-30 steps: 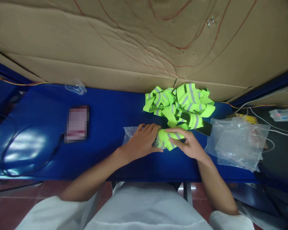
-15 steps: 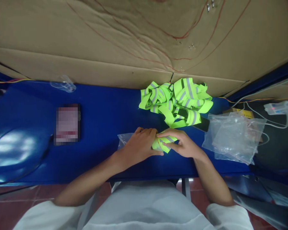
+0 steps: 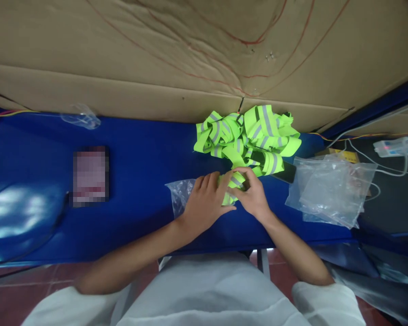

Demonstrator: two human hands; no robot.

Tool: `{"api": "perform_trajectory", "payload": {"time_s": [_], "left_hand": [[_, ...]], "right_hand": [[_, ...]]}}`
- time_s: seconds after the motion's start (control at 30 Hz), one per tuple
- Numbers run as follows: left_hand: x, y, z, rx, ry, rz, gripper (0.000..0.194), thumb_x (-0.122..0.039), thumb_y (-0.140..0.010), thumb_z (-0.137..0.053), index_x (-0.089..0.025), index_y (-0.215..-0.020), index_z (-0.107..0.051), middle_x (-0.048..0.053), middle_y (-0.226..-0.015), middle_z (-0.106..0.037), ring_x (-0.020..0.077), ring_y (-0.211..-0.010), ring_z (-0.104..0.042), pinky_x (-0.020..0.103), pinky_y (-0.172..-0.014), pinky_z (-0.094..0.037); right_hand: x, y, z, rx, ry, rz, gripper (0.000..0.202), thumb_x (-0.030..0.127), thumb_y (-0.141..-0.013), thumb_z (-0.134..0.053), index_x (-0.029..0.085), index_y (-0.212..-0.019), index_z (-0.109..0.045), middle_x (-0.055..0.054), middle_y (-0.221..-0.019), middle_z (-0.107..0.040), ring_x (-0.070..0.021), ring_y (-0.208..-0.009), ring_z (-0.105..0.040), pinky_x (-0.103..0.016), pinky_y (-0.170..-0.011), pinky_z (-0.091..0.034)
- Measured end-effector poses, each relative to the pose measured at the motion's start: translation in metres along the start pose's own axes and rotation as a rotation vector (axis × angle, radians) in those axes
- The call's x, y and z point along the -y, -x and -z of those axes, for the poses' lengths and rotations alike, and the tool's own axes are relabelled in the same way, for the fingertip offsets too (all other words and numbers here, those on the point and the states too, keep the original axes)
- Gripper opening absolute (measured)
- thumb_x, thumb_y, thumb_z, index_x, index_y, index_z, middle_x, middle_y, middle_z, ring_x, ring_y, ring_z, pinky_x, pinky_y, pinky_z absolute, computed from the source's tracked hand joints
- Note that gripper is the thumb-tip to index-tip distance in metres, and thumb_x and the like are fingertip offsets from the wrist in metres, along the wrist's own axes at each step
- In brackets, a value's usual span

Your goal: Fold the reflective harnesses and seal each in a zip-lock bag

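A folded neon-yellow reflective strap [image 3: 237, 181] with a grey stripe lies between my two hands near the table's front. My right hand [image 3: 255, 195] pinches its right end, thumb and fingers curled round it. My left hand [image 3: 204, 203] grips the opening of a clear plastic bag [image 3: 181, 194], whose body sticks out to the left beneath the palm. Part of the strap appears to sit inside the bag's mouth, though my left fingers hide how far. Just beyond my hands lies a loose pile of similar reflective straps [image 3: 263, 129].
A stack of clear plastic bags [image 3: 329, 190] lies at the right, near a dark phone-like slab [image 3: 285, 172] and white cables. On the blue table [image 3: 139, 158] a blurred-out box [image 3: 90, 176] rests at left. Crumpled plastic [image 3: 80, 117] lies by the cardboard wall [image 3: 122, 90].
My right hand has shifted left and slightly away from me with the strap, closer to my left hand. More of the plastic bag shows left of my left hand.
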State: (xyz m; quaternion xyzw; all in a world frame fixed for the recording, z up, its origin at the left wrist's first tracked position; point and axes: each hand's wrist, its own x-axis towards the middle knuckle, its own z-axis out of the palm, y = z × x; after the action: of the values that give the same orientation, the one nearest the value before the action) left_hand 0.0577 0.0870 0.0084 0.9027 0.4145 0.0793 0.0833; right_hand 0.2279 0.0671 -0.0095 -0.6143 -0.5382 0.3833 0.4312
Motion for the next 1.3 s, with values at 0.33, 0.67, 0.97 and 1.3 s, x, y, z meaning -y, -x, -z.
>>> {"api": "perform_trajectory", "payload": {"time_s": [0.33,0.67,0.97,1.3], "left_hand": [[0.021,-0.011,0.000,-0.110,-0.030,0.027,0.078,-0.062,-0.095,-0.056,-0.016,-0.155,-0.037,0.021,-0.135,-0.058,0.0389,-0.118,-0.058,0.049,-0.095,-0.044],[0.005,-0.007,0.005,-0.085,-0.062,-0.138,0.055,-0.028,-0.102,-0.044,-0.026,-0.156,-0.035,0.013,-0.121,-0.065,0.0306,-0.107,-0.062,0.045,-0.087,-0.044],[0.014,0.000,0.051,0.222,0.392,-0.182,0.067,-0.047,-0.088,-0.075,-0.031,-0.146,-0.047,0.007,-0.125,-0.062,0.0259,-0.111,-0.062,0.038,-0.093,-0.047],[0.076,0.001,0.038,0.219,0.832,-0.073,0.029,-0.046,-0.098,-0.060,-0.023,-0.115,-0.065,0.005,-0.118,-0.068,0.0209,-0.111,-0.063,0.031,-0.099,-0.047]], "right_hand": [[0.018,0.005,0.023,0.171,-0.146,0.092,0.055,0.040,-0.091,-0.071,0.032,-0.141,-0.049,-0.008,-0.154,-0.045,-0.0234,-0.132,-0.057,-0.035,-0.098,-0.060],[0.020,0.014,0.004,0.387,0.111,0.365,0.046,0.051,-0.107,-0.039,0.020,-0.095,-0.070,-0.008,-0.096,-0.072,-0.0209,-0.089,-0.069,-0.035,-0.083,-0.058],[0.025,0.008,0.021,0.583,0.019,0.405,0.026,0.041,-0.101,-0.060,0.020,-0.108,-0.073,-0.006,-0.102,-0.076,-0.0206,-0.094,-0.072,-0.032,-0.082,-0.057],[0.022,-0.001,0.036,0.299,0.249,0.462,0.013,0.035,-0.097,-0.069,0.022,-0.099,-0.073,-0.003,-0.088,-0.075,-0.0175,-0.083,-0.069,-0.033,-0.084,-0.049]]}}
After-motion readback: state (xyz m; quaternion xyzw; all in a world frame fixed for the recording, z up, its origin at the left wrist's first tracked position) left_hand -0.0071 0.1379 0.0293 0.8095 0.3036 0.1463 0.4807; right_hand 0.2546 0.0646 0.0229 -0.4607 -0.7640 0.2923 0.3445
